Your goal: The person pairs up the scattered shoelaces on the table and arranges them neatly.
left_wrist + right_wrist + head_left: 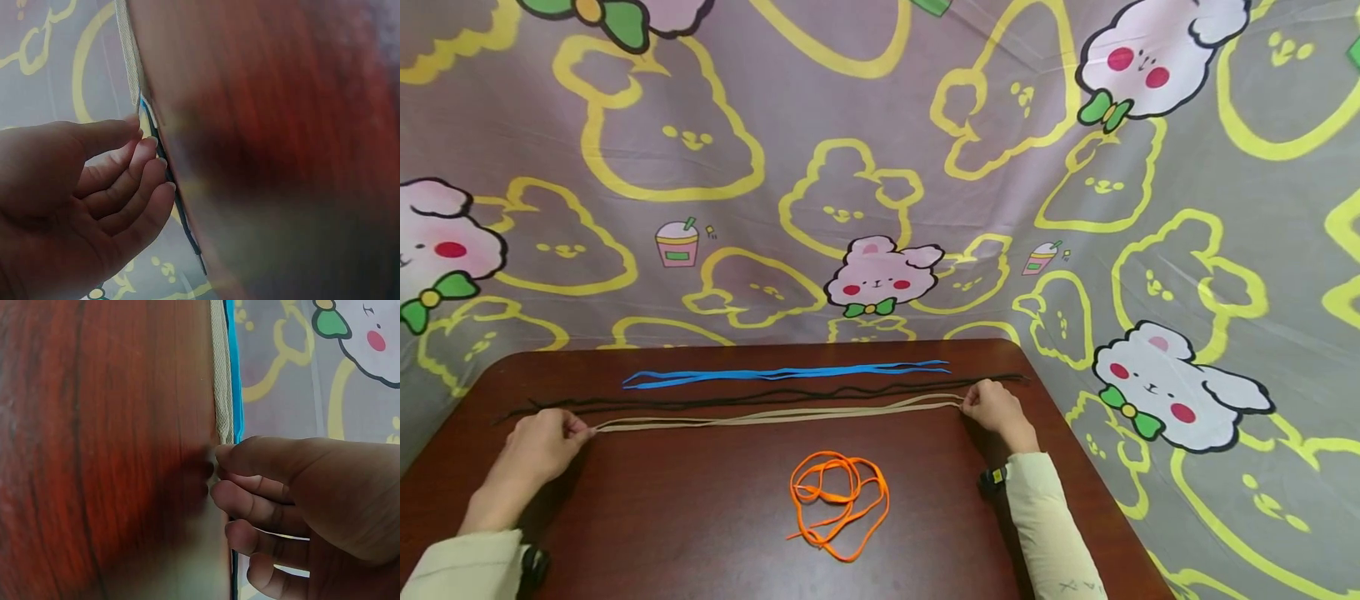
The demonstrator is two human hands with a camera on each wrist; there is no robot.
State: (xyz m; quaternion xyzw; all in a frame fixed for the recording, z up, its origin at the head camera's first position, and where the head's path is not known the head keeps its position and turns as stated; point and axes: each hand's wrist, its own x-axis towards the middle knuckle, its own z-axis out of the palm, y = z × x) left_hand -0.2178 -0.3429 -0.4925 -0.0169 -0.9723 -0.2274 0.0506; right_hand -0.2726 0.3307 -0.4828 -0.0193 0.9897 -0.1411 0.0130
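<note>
A beige shoelace (820, 412), doubled into long strands, stretches across the table between both hands. My left hand (542, 446) pinches its left end between thumb and fingertips; the left wrist view shows the lace (128, 53) running up from the pinch. At the other end, my right hand (996, 410) pinches the lace tips, and the right wrist view shows the woven lace (220, 375) leaving the thumb. Just behind lies a black shoelace (715, 405), laid out lengthwise. Beyond that is a blue shoelace (760, 374), also stretched out.
An orange shoelace (840, 504) lies in a loose tangle on the near middle of the dark wooden table (700, 508). A cloth printed with cartoon figures (880, 108) hangs behind the table and along its sides.
</note>
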